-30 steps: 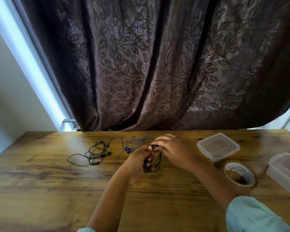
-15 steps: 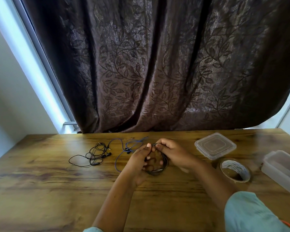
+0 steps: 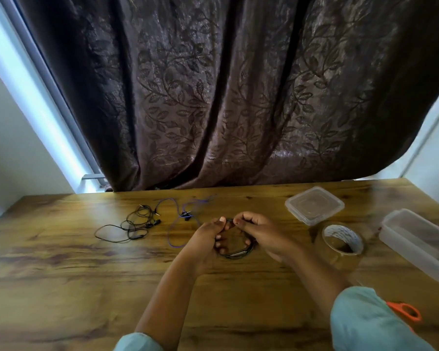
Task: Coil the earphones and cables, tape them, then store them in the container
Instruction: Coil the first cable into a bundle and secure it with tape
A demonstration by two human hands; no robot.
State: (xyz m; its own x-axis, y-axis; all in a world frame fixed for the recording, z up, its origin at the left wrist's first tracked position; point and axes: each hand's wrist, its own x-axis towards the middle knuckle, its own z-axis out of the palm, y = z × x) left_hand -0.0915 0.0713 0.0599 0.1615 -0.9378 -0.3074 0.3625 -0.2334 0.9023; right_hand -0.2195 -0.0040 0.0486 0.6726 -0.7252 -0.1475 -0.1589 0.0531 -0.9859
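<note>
Since a second ago the black coil (image 3: 235, 253) has opened from a narrow hanging bundle into a rounder ring, and both hands have sunk a little toward the tabletop (image 3: 61, 262). The left hand (image 3: 207, 236) and right hand (image 3: 262, 233) each pinch the ring's top between thumb and fingertips, and the left one's lower fingers curl inside the loop. The ring sits well left of the tape roll (image 3: 342, 243); whether it touches the wood I cannot tell. To finish the coil well, I judge that one hand should keep all the turns gathered at a single pinch while the other tucks in the free end, since thin cable springs apart once loosened. Only then should the right hand leave for the tape. Room is fair: the roll stands just beside the right forearm, with the lid (image 3: 314, 205) behind the roll, the open container (image 3: 413, 254) to its right, and the orange scissors (image 3: 404, 310) nearer the person. Far left of the roll lie tangled black earphones (image 3: 134, 224) and a blue cable (image 3: 185, 216), near enough to the left hand to snag.
</note>
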